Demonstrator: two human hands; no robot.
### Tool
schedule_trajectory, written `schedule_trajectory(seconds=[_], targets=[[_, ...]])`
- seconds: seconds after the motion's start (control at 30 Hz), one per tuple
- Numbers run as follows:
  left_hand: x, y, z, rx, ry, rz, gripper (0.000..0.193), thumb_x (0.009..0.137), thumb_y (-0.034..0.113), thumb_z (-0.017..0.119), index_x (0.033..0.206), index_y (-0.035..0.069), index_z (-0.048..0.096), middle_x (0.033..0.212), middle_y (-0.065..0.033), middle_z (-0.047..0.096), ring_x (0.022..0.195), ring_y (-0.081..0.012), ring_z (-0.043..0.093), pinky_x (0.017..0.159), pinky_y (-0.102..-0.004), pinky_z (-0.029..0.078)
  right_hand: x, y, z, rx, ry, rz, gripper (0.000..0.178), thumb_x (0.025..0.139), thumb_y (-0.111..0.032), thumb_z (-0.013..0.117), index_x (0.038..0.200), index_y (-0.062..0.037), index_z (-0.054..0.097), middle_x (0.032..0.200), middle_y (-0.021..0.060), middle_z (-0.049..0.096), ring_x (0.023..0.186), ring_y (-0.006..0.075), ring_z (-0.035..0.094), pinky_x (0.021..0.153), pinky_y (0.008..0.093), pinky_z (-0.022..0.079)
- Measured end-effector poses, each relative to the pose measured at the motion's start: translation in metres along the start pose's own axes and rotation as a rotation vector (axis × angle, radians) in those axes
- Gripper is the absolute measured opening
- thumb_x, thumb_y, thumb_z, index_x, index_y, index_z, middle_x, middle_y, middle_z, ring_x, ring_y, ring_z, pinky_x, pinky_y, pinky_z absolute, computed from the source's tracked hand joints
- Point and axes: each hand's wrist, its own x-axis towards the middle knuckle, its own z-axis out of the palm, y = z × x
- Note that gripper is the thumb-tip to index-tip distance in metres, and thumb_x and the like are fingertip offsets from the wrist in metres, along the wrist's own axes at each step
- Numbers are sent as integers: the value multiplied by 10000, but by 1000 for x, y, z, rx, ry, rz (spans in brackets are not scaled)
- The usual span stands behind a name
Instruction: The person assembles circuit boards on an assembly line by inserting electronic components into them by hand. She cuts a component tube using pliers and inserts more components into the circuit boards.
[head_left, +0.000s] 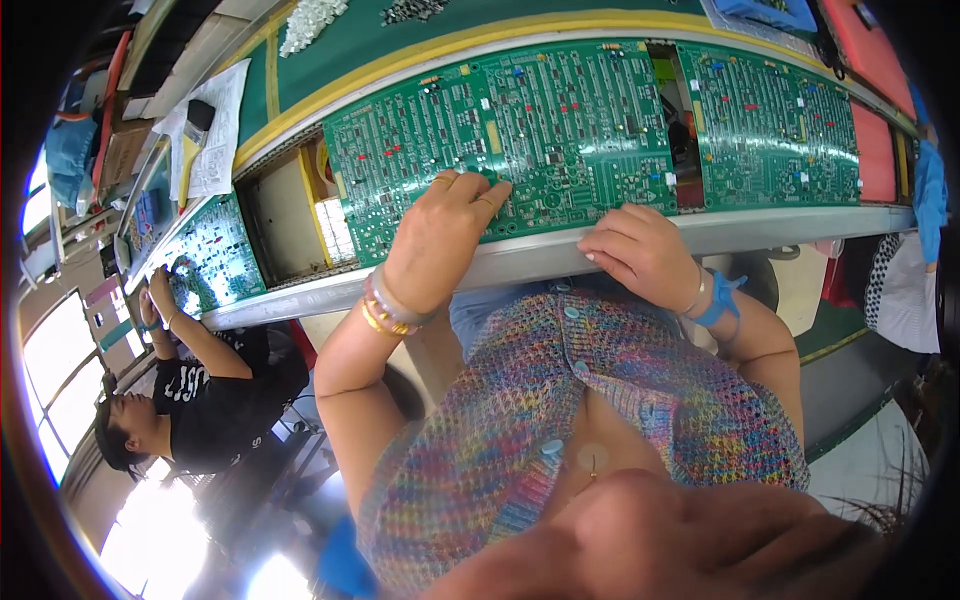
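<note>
A wide green circuit board [570,130] carrying many small parts lies in front of me, its near edge along a metal rail [530,260]. My left hand [440,230] is over the board's near part, fingers bent and drawn together, fingertips at its surface. Anything between those fingertips is hidden. Farther right, my right hand [645,250] rests at the near edge and rail, its fingers curled inward and the thumb close to them. Whether it holds a small part cannot be made out. A blue band [722,300] is round my right wrist, and bracelets [388,308] circle the left.
Another circuit board [775,125] lies right, past a gap. Beyond a left opening is a further board [215,255], where a co-worker's hands [160,295] are. White parts [312,22] and dark parts [413,10] lie on the green bench. Papers [215,130] and a blue tray [765,12] flank it.
</note>
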Motion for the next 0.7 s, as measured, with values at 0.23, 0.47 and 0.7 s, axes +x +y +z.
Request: schedule_trajectory(seconds=[0.23, 0.47, 0.7], targets=[[25, -82, -53, -38, 187, -342, 102, 793, 143, 608, 854, 85, 665, 837, -83, 651, 807, -264, 616, 683, -359, 493, 54, 3, -43, -210, -7, -101, 107, 745, -120, 642, 843, -86, 615, 773, 49, 556, 733, 232, 538, 625, 342, 452], [98, -211, -16, 233, 540, -275, 121, 746, 206, 662, 828, 122, 691, 876, -67, 633, 898, -267, 576, 750, -371, 480, 196, 77, -37, -255, 83, 63, 90, 790, -154, 586, 832, -95, 639, 826, 61, 602, 798, 270, 570, 683, 381, 463], [124, -218, -6, 356, 527, -388, 136, 739, 255, 670, 787, 133, 705, 868, -63, 612, 877, -279, 563, 753, -373, 466, 268, 150, -9, -439, 294, -84, 85, 825, -161, 595, 853, -116, 662, 823, 42, 586, 825, 239, 569, 685, 364, 475]])
